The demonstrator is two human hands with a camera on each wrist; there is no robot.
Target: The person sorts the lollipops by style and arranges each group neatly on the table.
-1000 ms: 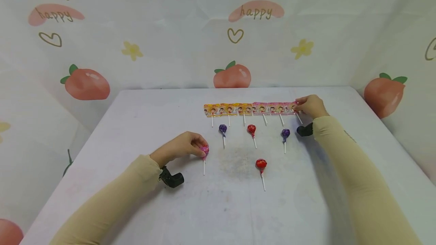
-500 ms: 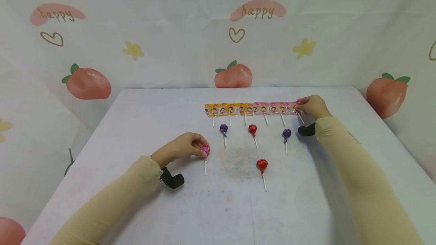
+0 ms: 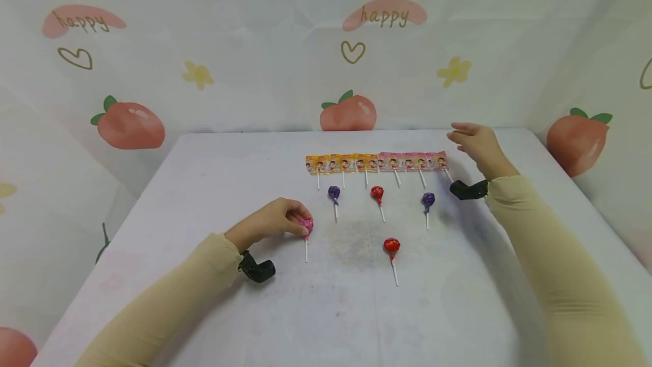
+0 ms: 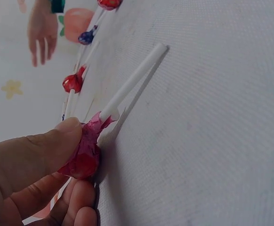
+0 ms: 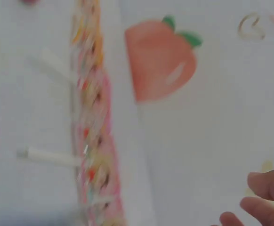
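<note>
The left hand (image 3: 275,221) pinches the head of a pink-wrapped lollipop (image 3: 307,225) between thumb and fingers, its white stick pointing toward the near edge; in the left wrist view that pink wrapper (image 4: 84,153) lies against the thumb. Raised above the table's far right part, the right hand (image 3: 479,146) has its fingers extended and holds nothing. Just left of it ends a row of flat-wrapped lollipops, orange ones (image 3: 343,163) at left and pink ones (image 3: 415,162) at right, edge to edge. The right wrist view shows the pink packets (image 5: 97,165) blurred.
Below the row lie a purple lollipop (image 3: 334,192), a red one (image 3: 377,193) and another purple one (image 3: 428,200). A further red lollipop (image 3: 391,246) lies nearer the front. A patterned cloth (image 3: 275,72) hangs behind the white table (image 3: 229,321).
The right hand has let go of the rightmost pink packet and moved up and slightly right, away from the row. The left hand keeps its grip and place.
</note>
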